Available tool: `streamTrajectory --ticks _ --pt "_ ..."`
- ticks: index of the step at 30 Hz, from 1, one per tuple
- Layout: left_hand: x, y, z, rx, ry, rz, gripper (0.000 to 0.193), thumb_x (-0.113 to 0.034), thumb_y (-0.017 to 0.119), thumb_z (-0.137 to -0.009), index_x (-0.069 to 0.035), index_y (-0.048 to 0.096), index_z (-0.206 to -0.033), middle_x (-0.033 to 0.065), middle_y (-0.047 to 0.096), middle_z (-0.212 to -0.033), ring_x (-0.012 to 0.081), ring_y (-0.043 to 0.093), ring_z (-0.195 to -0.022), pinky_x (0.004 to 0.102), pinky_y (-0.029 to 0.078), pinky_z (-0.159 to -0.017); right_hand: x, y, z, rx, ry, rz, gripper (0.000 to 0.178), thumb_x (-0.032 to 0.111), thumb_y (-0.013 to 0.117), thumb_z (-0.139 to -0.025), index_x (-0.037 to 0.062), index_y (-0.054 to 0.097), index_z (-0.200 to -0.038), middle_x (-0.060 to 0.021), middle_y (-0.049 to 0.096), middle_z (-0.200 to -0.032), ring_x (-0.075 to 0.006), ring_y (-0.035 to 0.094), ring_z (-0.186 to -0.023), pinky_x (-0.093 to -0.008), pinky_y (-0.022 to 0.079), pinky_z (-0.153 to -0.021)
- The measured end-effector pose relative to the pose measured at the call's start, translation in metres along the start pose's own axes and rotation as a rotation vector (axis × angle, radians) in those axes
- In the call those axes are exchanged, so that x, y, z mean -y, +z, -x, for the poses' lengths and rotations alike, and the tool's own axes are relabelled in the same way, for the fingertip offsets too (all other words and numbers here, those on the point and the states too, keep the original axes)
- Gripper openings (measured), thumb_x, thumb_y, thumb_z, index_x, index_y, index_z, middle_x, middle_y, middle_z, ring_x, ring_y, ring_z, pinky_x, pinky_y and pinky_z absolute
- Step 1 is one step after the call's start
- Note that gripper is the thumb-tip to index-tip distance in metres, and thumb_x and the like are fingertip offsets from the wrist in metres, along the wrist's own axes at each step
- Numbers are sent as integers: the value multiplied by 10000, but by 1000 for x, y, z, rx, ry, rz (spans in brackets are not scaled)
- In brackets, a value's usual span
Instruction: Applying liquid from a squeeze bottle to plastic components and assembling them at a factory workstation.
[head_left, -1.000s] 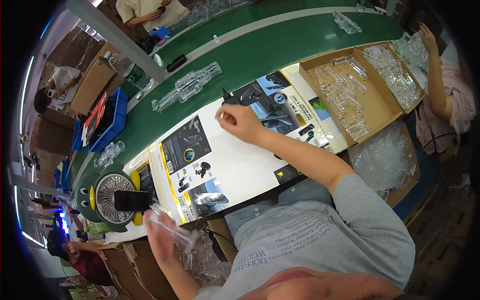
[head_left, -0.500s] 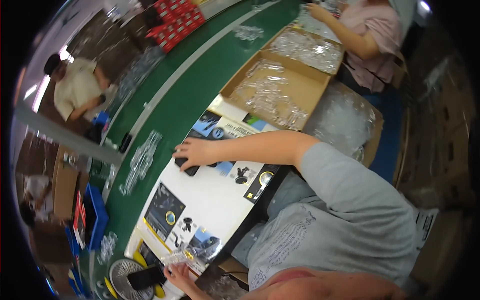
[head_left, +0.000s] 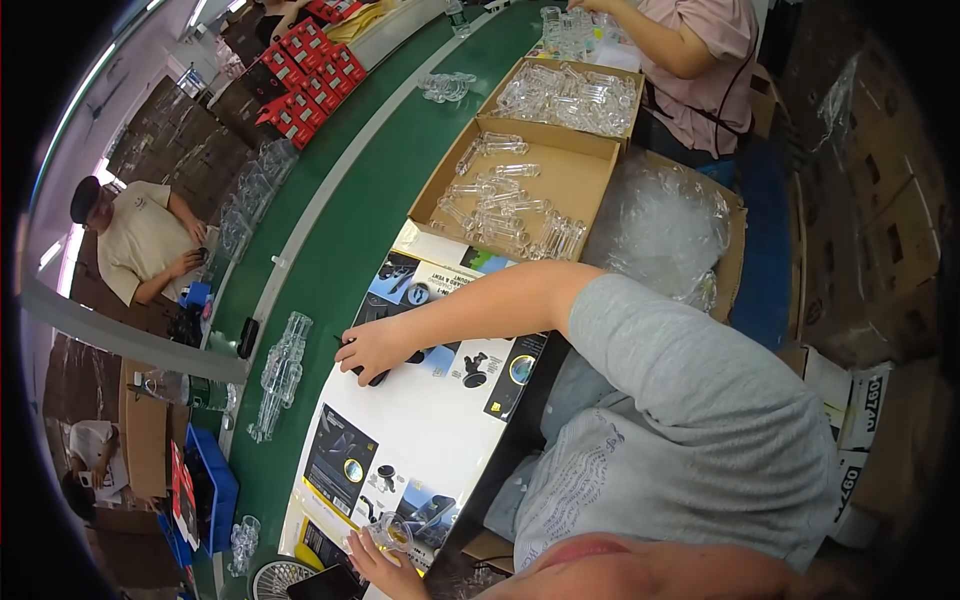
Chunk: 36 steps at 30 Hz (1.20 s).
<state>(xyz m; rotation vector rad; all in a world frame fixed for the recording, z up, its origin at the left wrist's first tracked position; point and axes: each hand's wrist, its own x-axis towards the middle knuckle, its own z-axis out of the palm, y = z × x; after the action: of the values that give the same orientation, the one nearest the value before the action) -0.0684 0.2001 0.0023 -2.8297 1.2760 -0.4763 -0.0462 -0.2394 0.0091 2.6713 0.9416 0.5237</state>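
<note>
My right hand [head_left: 380, 348] reaches across a white printed board [head_left: 400, 415], its fingers curled over a small black object [head_left: 376, 378] mostly hidden beneath them. Near the lower edge, my left hand [head_left: 385, 568] has its fingers around a clear plastic piece [head_left: 396, 532] with a round end, just over the board's near-left corner. Pictures of black mounts and phones cover parts of the board. On the green belt [head_left: 330, 255] beyond it lies a group of clear plastic parts [head_left: 282, 375].
An open cardboard box [head_left: 600, 205] holds clear parts; another stands behind it. A small fan [head_left: 282, 578] and a black phone [head_left: 325, 585] sit at the bottom. Blue bins [head_left: 215, 490], red boxes [head_left: 305, 85] and a clear bag [head_left: 665, 235] surround the belt. Co-workers sit nearby.
The whole view has shifted. My right hand has moved slightly toward me along the board, still over the black object. My left hand has shifted away from the fan with the clear piece.
</note>
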Motion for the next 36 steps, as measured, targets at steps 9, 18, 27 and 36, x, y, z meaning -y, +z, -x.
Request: streamTrajectory --ticks 9,18,27,36 --pt "23 0 8 36 77 12 825 -102 744 -543 -110 436 -1308 179 436 -1235 387 429 -1142 443 364 -971 -3 -37 -4 -527 318 -292 526 274 745 -625 106 526 -1073 -87 525 -1167 -214 450 -1169 -393 360 -932" --pt "-86 -11 -113 -216 -458 1161 604 -63 794 -606 -23 474 -1117 76 500 -1056 203 489 -988 322 398 -881 -20 -106 -30 -1013 760 -790 554 286 772 -663 54 470 -1065 -94 598 -937 -227 592 -880 -332 459 -805" --pt "-130 31 -210 -335 -298 1386 651 -30 774 -646 -56 398 -1177 80 508 -1039 166 528 -932 279 443 -829 -15 -130 -36 -1307 748 -1234 483 -20 676 -700 81 414 -1093 -40 518 -909 -106 523 -813 -267 458 -761" --pt "-132 41 -202 -321 -329 1613 625 -39 747 -670 -28 446 -1218 35 519 -914 134 501 -926 267 376 -869 -21 -132 -30 -1295 666 -1856 281 95 610 -774 66 453 -1005 -55 478 -818 -136 493 -702 -272 424 -670"
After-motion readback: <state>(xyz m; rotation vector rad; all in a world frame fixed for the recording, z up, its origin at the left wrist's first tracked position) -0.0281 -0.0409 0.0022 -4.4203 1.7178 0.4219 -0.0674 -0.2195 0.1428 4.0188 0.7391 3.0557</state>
